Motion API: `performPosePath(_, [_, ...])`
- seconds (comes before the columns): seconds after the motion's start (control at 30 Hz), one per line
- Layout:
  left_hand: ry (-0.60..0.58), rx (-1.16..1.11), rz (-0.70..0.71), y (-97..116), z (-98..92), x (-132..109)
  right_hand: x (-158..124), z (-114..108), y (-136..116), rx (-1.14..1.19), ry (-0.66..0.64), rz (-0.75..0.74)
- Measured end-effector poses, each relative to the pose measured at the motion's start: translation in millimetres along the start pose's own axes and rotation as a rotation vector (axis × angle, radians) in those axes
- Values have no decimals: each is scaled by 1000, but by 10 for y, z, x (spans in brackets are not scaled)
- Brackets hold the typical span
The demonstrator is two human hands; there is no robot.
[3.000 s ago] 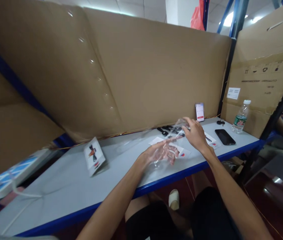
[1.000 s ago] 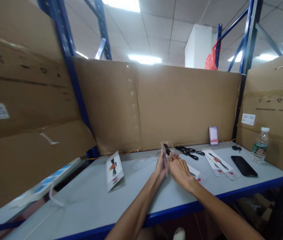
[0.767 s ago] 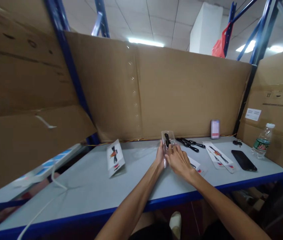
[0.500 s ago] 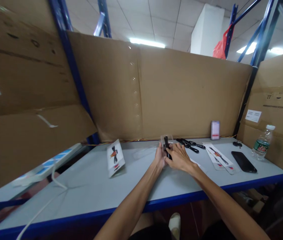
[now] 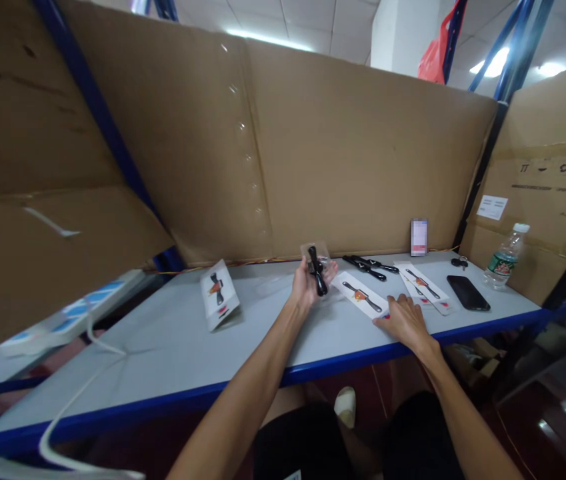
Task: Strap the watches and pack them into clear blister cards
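My left hand [image 5: 303, 283] is closed around a clear plastic blister shell [image 5: 327, 253], raised above the table. Inside that shell lies a black two-handled spokeshave [image 5: 317, 272]. To its right, a white printed card [image 5: 357, 293] bears a picture of the same kind of tool. My right hand [image 5: 403, 320] pinches the card's near right corner, with thumb and fingers at its edge. Several loose black spokeshaves [image 5: 370, 268] lie behind the card. More printed cards [image 5: 425, 288] overlap just beyond my right hand.
A folded printed card pack [image 5: 219, 293] stands at the left of the table. Toward the right are a black phone [image 5: 467, 293], keys [image 5: 457, 262], a water bottle [image 5: 503, 259] and a propped lit phone [image 5: 419, 237]. Cardboard walls [image 5: 363, 160] enclose the table, and a white cable [image 5: 90, 387] hangs at left.
My right hand has left the spokeshave and moved right and nearer, onto the printed card's corner. The left hand keeps hold of the blister shell. The head view has tilted down slightly.
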State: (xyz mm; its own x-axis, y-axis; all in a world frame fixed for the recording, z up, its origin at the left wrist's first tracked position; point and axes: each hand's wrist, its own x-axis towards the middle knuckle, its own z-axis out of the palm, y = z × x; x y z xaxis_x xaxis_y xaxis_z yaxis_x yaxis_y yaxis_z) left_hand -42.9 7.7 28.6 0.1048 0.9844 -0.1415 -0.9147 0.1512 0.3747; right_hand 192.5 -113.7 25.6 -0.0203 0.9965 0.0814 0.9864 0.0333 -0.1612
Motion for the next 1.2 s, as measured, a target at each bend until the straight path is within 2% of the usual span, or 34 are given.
performPosePath(0.13, [-12, -20, 42, 22, -25, 6, 30, -89, 111, 179, -15, 61])
performPosePath(0.23, [-14, -45, 61, 15, -26, 16, -136, -38, 255, 450, 5, 46])
performPosePath(0.3, [-17, -51, 74, 3, -20, 23, -376, 23, 313, 729, -11, 53])
performPosePath(0.4, [-22, -41, 96, -14, -20, 42, -852, 104, 300, 1167, 49, 118])
performPosePath(0.47, [-24, -31, 111, -22, -33, 62, -1152, 161, 241, 1330, -28, 147])
performPosePath(0.6, [-13, -6, 140, -33, -68, 89, -1497, 342, 78, 1387, -234, 201])
performPosePath(0.77, [-9, -12, 136, -47, -72, 67, -1555, 530, -106, 1380, -296, 223])
performPosePath(1.0, [-59, 22, 124, -60, -99, 56, -1648, 571, -145, 1498, -399, 317])
performPosePath(1.2, [-83, 41, 112, -54, -93, 33, -1633, 543, -152, 1547, -538, 271])
